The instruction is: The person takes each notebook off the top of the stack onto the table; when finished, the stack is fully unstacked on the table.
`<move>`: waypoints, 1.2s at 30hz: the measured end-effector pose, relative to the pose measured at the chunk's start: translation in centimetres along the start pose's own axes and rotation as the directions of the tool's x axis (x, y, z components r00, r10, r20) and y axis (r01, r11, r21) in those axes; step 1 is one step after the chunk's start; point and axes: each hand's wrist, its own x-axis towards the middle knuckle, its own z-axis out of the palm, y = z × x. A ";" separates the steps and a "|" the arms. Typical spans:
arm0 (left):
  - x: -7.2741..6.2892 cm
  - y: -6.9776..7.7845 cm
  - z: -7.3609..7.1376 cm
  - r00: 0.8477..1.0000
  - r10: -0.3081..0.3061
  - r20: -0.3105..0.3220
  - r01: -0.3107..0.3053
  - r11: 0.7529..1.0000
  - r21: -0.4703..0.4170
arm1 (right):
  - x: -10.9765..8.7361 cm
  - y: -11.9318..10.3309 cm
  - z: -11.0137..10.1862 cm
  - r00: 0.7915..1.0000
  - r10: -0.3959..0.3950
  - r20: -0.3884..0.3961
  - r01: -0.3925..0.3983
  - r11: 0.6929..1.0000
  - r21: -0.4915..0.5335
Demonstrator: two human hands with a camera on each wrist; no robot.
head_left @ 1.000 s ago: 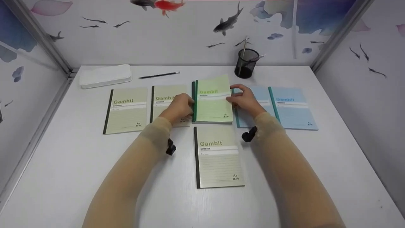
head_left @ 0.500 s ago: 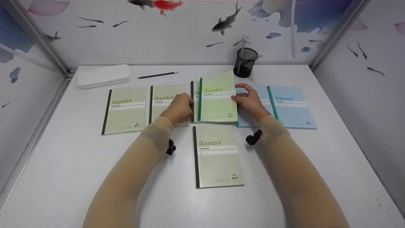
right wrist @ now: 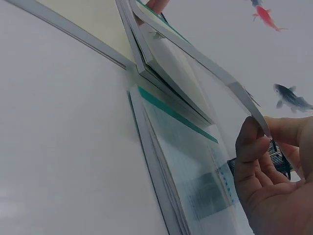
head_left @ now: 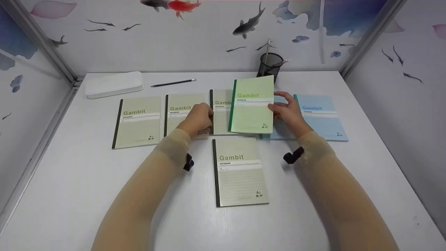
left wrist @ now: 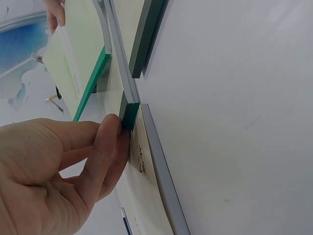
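Note:
A light green notebook (head_left: 252, 108) with a green spine hangs tilted over the middle of the row. My right hand (head_left: 289, 109) pinches its right edge between thumb and fingers; the right wrist view shows the notebook's page edge (right wrist: 215, 68) bowed. Beneath its left part, a beige notebook (head_left: 221, 113) with a black spine lies on the table. My left hand (head_left: 197, 118) holds that one at the spine, and the left wrist view shows the fingertips (left wrist: 112, 122) on the spine's near corner. Another beige notebook (head_left: 240, 177) lies in front.
Two beige notebooks (head_left: 139, 129) lie at left, one partly under my left hand. Two blue notebooks (head_left: 324, 122) lie at right, one mostly covered. Behind stand a white case (head_left: 115, 83) and a mesh pencil cup (head_left: 270, 64), with a pencil (head_left: 174, 83) between.
My right hand has lifted the green notebook off the beige one and carried it to the right, uncovering the beige cover. My left hand has stayed at the spine.

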 end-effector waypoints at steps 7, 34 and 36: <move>0.1 0.1 0.1 1.000 -0.001 -0.006 0.001 1.000 0.008 | -1.6 0.4 -2.9 0.999 -0.045 0.005 0.044 0.992 0.117; -0.2 0.5 0.2 1.000 -0.018 -0.014 0.018 1.000 0.002 | -9.9 3.3 -9.5 0.985 0.027 0.169 -0.016 0.998 -0.064; -0.2 0.5 0.3 1.000 -0.023 -0.011 0.023 1.000 -0.007 | -10.4 3.3 -10.1 0.981 0.038 0.188 -0.021 0.995 -0.092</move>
